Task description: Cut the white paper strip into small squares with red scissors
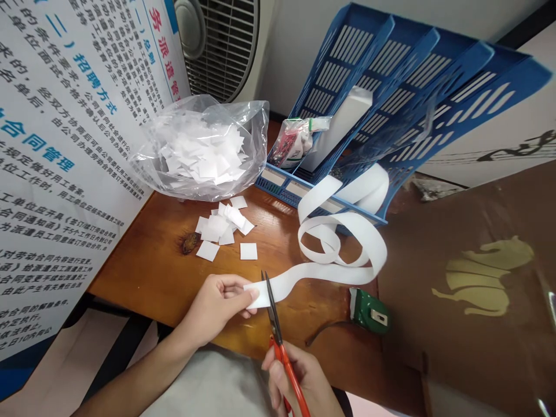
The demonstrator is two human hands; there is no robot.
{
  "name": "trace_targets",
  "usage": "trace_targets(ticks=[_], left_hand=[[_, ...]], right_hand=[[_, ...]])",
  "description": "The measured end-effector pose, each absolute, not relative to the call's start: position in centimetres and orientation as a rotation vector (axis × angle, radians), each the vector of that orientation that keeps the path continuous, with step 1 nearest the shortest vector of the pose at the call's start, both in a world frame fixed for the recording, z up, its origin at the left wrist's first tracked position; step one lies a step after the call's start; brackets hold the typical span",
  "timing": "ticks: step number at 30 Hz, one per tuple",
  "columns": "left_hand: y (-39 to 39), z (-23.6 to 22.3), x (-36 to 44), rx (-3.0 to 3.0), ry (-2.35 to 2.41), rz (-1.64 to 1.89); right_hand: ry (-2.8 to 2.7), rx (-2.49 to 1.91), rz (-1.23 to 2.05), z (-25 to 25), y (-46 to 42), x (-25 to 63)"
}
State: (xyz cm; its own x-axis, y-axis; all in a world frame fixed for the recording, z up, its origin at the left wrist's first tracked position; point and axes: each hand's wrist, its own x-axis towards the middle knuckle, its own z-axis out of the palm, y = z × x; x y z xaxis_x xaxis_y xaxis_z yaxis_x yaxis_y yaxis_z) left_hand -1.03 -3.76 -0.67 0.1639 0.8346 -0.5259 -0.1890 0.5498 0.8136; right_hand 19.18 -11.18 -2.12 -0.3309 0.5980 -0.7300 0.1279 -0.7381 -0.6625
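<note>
My left hand [223, 304] pinches the free end of a long white strip [310, 270] between thumb and fingers. In my right hand [302, 379] is a pair of scissors [277, 330] with red handles and dark blades. The blades straddle the strip just right of my left fingertips, their tips slightly apart. From there the strip runs right, curls in loose loops and reaches up into a blue file rack. Several cut white squares [212, 227] lie in a loose pile beyond my left hand, with a single square [248, 251] apart from them.
A clear plastic bag [200, 145] full of white squares stands behind the pile. The blue file rack [321, 194] holds a small packet [293, 142] and a white box [343, 124]. A green tape measure [369, 311] lies at right. A fan [221, 46] and a printed board [73, 116] stand behind and left.
</note>
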Motion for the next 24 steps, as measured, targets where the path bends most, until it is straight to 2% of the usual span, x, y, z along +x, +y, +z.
trace_targets(ticks=[14,20,24], left_hand=[[-3.4,-0.8,-1.5,0.715,1.225,0.843],[-0.6,0.8,-4.4,1.094,1.606,1.038],[2.2,1.6,-6.5,1.585,1.835,1.071]], right_hand=[[-0.856,-1.736,2.031,-3.2,-10.5,17.8],[-0.779,-1.604,1.66,-5.4,-8.8,17.1],[-0.709,-1.47,1.577,-6.7,-8.6,16.8]])
